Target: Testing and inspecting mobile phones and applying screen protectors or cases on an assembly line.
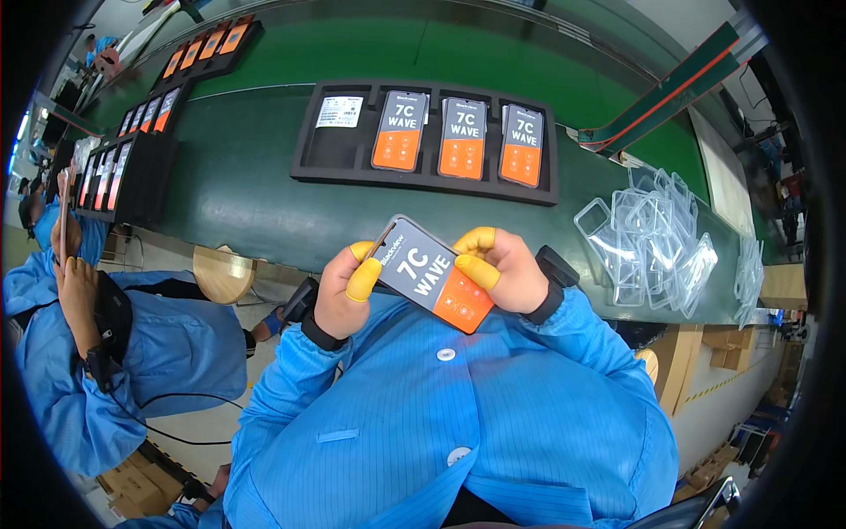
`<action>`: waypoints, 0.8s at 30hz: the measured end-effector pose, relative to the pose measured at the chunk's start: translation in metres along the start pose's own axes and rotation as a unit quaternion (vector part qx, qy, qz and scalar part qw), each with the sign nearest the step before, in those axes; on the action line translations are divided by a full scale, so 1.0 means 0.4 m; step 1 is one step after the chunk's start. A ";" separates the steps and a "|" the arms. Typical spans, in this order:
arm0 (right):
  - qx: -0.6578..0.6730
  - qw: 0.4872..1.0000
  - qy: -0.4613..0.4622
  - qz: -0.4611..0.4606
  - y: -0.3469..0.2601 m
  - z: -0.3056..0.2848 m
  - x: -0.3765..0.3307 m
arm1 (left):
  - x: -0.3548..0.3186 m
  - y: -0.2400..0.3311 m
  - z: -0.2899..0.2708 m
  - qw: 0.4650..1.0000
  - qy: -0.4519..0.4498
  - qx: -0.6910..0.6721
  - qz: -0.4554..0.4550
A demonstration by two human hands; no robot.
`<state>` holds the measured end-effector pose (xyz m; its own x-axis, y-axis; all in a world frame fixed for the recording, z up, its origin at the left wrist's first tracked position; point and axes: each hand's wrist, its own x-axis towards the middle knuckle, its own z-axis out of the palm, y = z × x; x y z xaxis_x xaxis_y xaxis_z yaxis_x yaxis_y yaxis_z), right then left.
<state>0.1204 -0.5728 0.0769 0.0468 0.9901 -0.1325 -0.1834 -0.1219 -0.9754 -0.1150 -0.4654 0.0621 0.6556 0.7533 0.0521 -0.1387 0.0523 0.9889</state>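
I hold a phone [429, 275] with a grey and orange film on its screen, tilted in front of my chest. My left hand [345, 288] grips its left edge and my right hand [499, 267] its right edge; both wear yellow finger cots. Beyond my hands, on the green conveyor belt [247, 189], lies a black tray [310, 159] with three like phones [400, 130] side by side and a white label [339, 111] in its left slot.
A heap of clear phone cases [649, 235] lies on the belt at right. More black trays with phones [115, 172] run along the belt at left. A co-worker in a blue coat [84, 353] sits at my left. Cardboard boxes [723, 339] stand at lower right.
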 end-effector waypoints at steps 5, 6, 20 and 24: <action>-0.079 0.995 -0.047 -0.045 -0.017 -0.027 -0.004 | -0.009 0.009 0.017 0.998 -0.009 0.056 0.014; -0.071 0.996 -0.046 -0.037 -0.014 -0.038 -0.010 | -0.002 0.012 0.026 0.999 -0.020 0.025 0.009; -0.095 0.992 -0.059 -0.051 -0.041 -0.002 -0.022 | 0.009 -0.009 -0.016 0.997 -0.015 -0.056 -0.057; -0.077 0.994 -0.045 -0.058 -0.038 0.000 -0.031 | 0.016 -0.002 -0.012 0.996 -0.033 -0.051 -0.062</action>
<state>0.1225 -0.5832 0.0935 -0.0299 0.9995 -0.0078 -0.0290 -0.0086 -0.9995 -0.1144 -0.4576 0.0612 0.7199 0.6918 -0.0570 -0.1257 0.2106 0.9695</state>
